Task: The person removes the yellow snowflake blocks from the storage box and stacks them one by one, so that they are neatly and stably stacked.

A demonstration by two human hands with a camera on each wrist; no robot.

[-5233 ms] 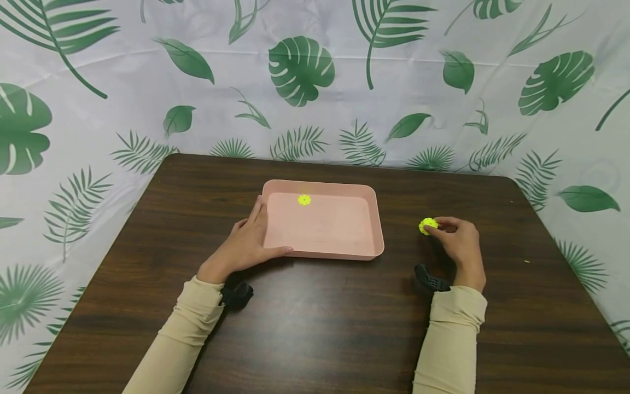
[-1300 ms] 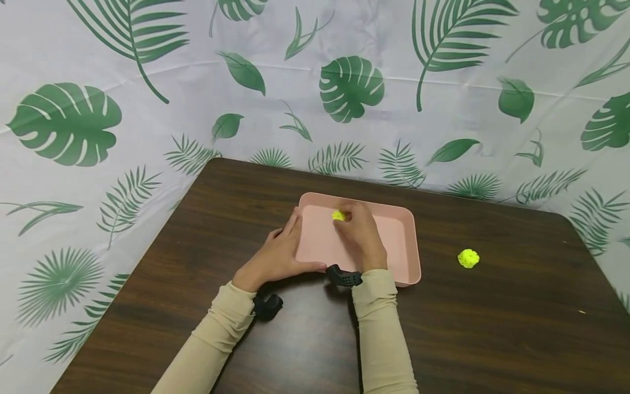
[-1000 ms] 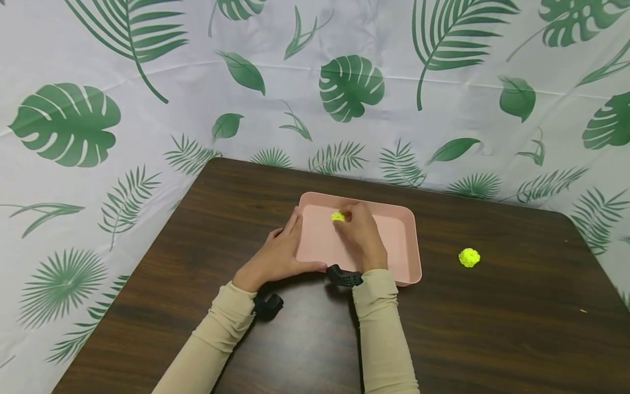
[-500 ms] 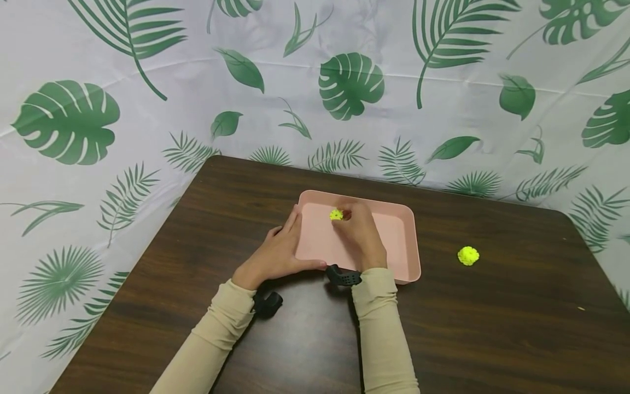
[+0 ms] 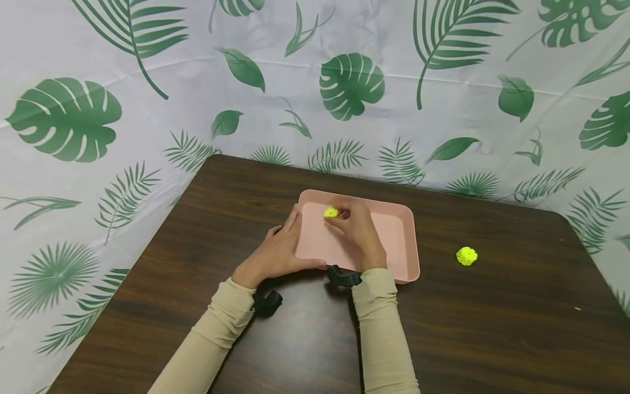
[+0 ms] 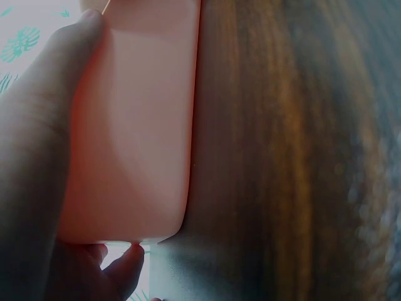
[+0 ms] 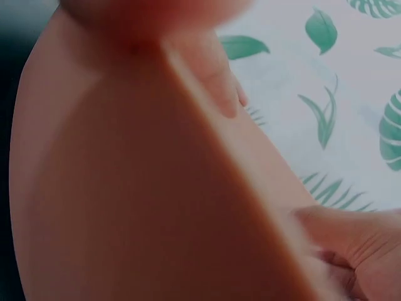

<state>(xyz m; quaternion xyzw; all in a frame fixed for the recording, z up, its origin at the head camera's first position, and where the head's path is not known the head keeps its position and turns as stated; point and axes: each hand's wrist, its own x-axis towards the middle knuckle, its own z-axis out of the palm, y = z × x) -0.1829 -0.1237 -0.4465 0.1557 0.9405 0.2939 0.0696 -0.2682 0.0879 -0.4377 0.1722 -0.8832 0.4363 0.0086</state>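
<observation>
A shallow pink tray (image 5: 394, 241) sits on the dark wooden table. At its near left corner lies my left hand (image 5: 275, 254), the fingers straight along the left side and the thumb along the front edge. In the left wrist view that thumb (image 6: 44, 125) lies along the tray's outer wall (image 6: 144, 125). My right hand (image 5: 359, 232) reaches over the front rim and pinches a bright yellow notched snowflake disc (image 5: 331, 212) inside the tray, towards its back left. The fingers partly cover this disc. Neither wrist view shows it.
A rounded cluster of yellow notched discs (image 5: 466, 256) lies on the table to the right of the tray. Farther right is a tiny pale scrap (image 5: 578, 308). A white cloth with green leaves (image 5: 351, 87) hangs behind the table's back edge.
My right hand left the yellow cluster on the table and moved left into the tray, to the disc lying there. Lately the disc has shifted slightly left and back. My left hand stays put.
</observation>
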